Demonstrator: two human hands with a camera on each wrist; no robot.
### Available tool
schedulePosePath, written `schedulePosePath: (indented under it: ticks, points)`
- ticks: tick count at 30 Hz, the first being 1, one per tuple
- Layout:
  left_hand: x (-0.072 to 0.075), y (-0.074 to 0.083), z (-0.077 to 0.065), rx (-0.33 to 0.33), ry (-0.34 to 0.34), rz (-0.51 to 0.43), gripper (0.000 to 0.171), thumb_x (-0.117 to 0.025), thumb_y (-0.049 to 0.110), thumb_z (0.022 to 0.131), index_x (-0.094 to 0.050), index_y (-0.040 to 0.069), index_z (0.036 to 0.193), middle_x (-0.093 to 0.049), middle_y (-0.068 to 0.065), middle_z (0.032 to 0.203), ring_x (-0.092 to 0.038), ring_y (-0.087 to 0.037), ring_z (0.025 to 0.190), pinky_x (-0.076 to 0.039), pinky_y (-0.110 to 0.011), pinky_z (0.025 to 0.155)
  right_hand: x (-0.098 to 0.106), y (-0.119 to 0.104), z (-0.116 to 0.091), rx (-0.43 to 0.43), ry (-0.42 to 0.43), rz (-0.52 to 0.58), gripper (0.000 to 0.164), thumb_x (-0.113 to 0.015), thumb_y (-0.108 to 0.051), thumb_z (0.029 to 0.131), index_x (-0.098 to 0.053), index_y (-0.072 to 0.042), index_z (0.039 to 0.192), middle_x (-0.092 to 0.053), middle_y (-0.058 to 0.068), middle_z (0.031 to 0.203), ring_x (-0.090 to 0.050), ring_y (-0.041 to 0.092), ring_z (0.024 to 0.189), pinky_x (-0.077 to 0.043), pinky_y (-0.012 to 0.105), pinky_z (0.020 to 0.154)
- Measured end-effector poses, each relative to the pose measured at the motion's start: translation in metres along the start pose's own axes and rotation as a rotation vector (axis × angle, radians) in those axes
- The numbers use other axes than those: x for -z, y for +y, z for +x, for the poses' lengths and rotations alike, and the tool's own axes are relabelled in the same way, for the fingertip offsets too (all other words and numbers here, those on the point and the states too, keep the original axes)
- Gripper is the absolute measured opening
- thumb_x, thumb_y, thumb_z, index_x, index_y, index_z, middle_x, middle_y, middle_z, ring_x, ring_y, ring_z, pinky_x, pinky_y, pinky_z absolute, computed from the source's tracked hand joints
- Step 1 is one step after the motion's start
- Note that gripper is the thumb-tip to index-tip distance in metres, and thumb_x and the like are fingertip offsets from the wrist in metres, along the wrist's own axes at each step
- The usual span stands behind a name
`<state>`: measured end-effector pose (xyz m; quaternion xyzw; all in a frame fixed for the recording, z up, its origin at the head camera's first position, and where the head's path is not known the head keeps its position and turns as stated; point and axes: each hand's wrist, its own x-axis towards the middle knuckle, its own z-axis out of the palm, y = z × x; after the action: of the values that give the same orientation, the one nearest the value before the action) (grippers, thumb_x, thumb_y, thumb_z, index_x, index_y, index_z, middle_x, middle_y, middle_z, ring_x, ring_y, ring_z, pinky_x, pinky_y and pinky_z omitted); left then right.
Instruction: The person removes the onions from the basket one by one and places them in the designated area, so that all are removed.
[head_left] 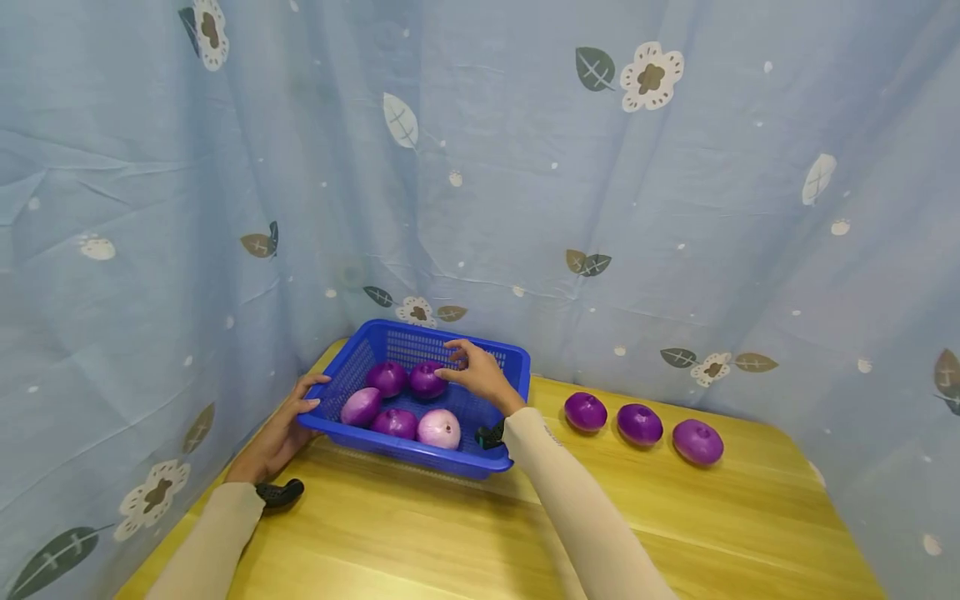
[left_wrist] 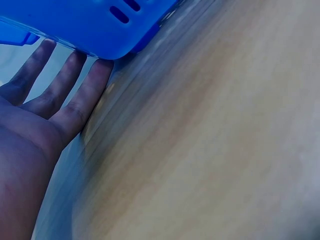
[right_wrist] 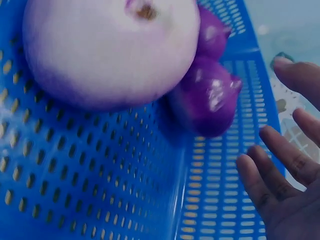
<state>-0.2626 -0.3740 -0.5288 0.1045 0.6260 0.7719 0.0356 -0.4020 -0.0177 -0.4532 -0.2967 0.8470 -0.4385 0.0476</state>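
Observation:
A blue perforated plastic basket [head_left: 480, 467] holds several onions, mostly purple, with one pale onion [head_left: 438, 429] at its front. My left hand [head_left: 276, 433] is at the basket's left end. In the left wrist view its straight fingers [left_wrist: 82, 97] touch the basket's outer side; the thumb is out of that view. Over the back right part of the basket hovers my right hand [head_left: 480, 375], with loosely bent fingers and nothing in them. Nearest to its fingertips is a purple onion [head_left: 427, 379]. The right wrist view shows the fingers [right_wrist: 280, 155] spread apart from the onions.
Three purple onions lie in a row on the wooden table [head_left: 390, 533], right of the basket; the middle one [head_left: 639, 424] is close to its neighbours. A blue patterned curtain [head_left: 495, 167] hangs behind the table and along its left edge.

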Motion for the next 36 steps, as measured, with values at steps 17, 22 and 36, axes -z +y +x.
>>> schedulePosePath:
  ticks: [17,22,36]
  points:
    - [-0.002,0.000,0.006,0.024,0.036,0.036,0.043,-0.041,0.029,0.109,-0.036,0.033,0.151,-0.009,-0.015,0.158,-0.040,-0.036,0.129,-0.051,-0.034,0.095,-0.011,0.000,0.013,0.009,-0.135,-0.149,0.069,-0.084,-0.028,0.087,-0.054,-0.007,0.146,-0.059,0.014,0.143,-0.053,0.031,0.134,-0.040,0.045,0.111]
    - [-0.001,0.000,0.004,0.022,0.033,0.040,0.044,-0.041,0.028,0.108,-0.035,0.033,0.151,-0.009,-0.016,0.158,-0.041,-0.035,0.129,-0.051,-0.034,0.095,-0.019,0.001,0.019,0.022,-0.162,-0.283,0.066,-0.084,-0.030,0.087,-0.059,-0.007,0.143,-0.066,0.012,0.130,-0.059,0.026,0.122,-0.045,0.041,0.106]
    - [0.000,-0.003,0.002,0.018,0.037,0.052,0.045,-0.041,0.028,0.108,-0.034,0.033,0.152,-0.010,-0.015,0.159,-0.041,-0.035,0.129,-0.051,-0.035,0.096,-0.036,-0.008,0.014,0.045,-0.275,-0.275,0.062,-0.085,-0.033,0.085,-0.061,-0.014,0.139,-0.064,0.007,0.134,-0.060,0.024,0.121,-0.048,0.037,0.102]
